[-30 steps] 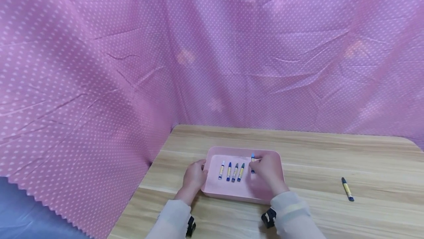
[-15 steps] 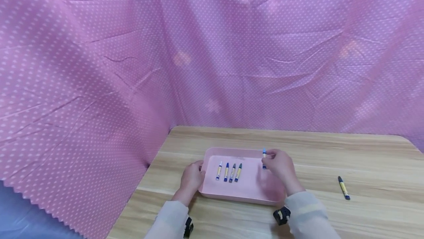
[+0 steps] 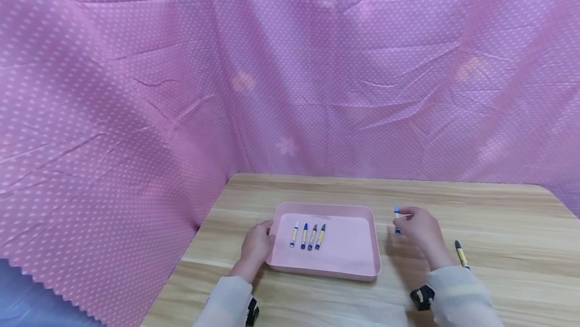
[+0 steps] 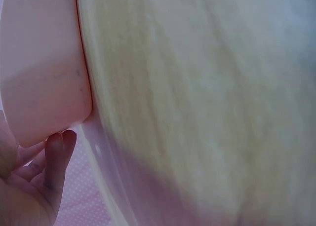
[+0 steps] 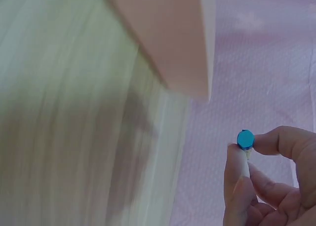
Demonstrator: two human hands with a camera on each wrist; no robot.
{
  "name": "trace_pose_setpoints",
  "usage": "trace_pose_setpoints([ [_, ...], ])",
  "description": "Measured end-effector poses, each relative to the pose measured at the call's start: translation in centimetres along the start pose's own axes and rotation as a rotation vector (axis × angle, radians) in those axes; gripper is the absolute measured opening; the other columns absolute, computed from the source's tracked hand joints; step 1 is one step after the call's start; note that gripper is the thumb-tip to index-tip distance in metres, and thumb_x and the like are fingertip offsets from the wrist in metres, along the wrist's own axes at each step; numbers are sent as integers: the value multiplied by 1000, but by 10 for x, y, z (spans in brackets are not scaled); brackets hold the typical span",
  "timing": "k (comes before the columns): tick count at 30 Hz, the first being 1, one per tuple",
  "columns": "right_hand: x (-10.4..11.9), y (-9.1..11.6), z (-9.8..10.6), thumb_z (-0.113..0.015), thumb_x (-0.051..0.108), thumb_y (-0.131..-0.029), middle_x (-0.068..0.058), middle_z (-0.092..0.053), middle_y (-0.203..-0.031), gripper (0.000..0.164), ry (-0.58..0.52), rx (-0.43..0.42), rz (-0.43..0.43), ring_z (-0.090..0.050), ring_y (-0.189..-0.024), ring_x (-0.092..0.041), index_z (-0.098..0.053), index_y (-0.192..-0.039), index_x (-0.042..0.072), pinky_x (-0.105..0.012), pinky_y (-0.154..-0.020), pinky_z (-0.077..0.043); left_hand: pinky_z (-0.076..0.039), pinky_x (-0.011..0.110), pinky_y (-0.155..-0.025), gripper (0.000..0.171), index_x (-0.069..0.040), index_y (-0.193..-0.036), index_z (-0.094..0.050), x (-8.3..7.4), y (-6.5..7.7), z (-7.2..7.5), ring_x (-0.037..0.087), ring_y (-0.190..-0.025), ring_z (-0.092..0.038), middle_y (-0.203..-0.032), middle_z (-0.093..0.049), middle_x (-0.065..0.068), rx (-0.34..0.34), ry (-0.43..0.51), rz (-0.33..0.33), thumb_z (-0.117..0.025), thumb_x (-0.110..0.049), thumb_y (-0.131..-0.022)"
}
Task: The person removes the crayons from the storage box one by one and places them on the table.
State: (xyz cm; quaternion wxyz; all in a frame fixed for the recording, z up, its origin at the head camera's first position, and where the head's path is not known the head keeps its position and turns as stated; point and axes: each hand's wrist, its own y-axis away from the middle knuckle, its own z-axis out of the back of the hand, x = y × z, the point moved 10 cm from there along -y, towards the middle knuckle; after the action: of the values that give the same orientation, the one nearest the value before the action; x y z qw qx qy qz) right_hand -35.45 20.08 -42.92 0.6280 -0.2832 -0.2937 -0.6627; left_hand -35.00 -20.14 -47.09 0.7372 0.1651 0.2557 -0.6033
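My right hand [image 3: 422,231] pinches a light-blue-tipped crayon [image 3: 396,211] between thumb and fingertips, above the table to the right of the pink tray [image 3: 349,254]. Its turquoise end faces the camera in the right wrist view, where the thumb and fingers [image 5: 269,142] meet around it. On the tray's left side my left hand [image 3: 257,244] holds the rim. The left wrist view has its fingers [image 4: 57,157] against the tray's outer wall [image 4: 44,88]. Several crayons [image 3: 304,236] with yellow or pale wrappers lie side by side inside the tray, toward its left half.
A dark-tipped crayon [image 3: 460,253] lies on the wooden table [image 3: 317,307] right of the tray, its lower end hidden by the right sleeve. Pink dotted cloth [image 3: 317,65] hangs behind and to the left of the table.
My right hand has carried the light-blue crayon from over the tray out past its right wall. The left hand keeps its place at the tray's left rim. The view has shifted slightly.
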Motion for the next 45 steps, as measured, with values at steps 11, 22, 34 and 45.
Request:
trace_pose_setpoints([
  [11,-41,5,28,-56,21,-88,-27,-64,-106,48,99,3,12,-60,-96,-41,-52,-124,-11,-51,-77,-49,-54,41,-83,41,-4,-129,-57,1,0,3,28,-98,-62,-108,-66,14,6,15,1,-65,-4,-88],
  [22,-72,10,33,-58,28,-89,-31,-60,-111,50,132,43,-23,-60,-92,-42,-53,-123,-10,-44,-66,-52,-54,42,-82,42,-3,-128,-58,0,-1,4,28,-94,-63,-105,-67,14,2,-19,-23,-65,-4,-87],
  [34,-91,11,35,-60,28,-86,-23,-66,-100,46,244,46,-27,-60,-80,-31,-59,-117,-6,-40,-58,-47,-54,42,-83,42,-4,-128,-58,-1,0,1,28,-95,-63,-106,-67,14,5,-25,-20,-66,-5,-87],
  [45,-98,16,36,-62,23,-83,-23,-64,-101,45,284,70,-78,-58,-79,-28,-58,-116,-8,-45,-58,-47,-53,44,-83,42,-3,-128,-58,-4,1,0,30,-96,-63,-106,-67,15,0,-35,-24,-67,-6,-86],
])
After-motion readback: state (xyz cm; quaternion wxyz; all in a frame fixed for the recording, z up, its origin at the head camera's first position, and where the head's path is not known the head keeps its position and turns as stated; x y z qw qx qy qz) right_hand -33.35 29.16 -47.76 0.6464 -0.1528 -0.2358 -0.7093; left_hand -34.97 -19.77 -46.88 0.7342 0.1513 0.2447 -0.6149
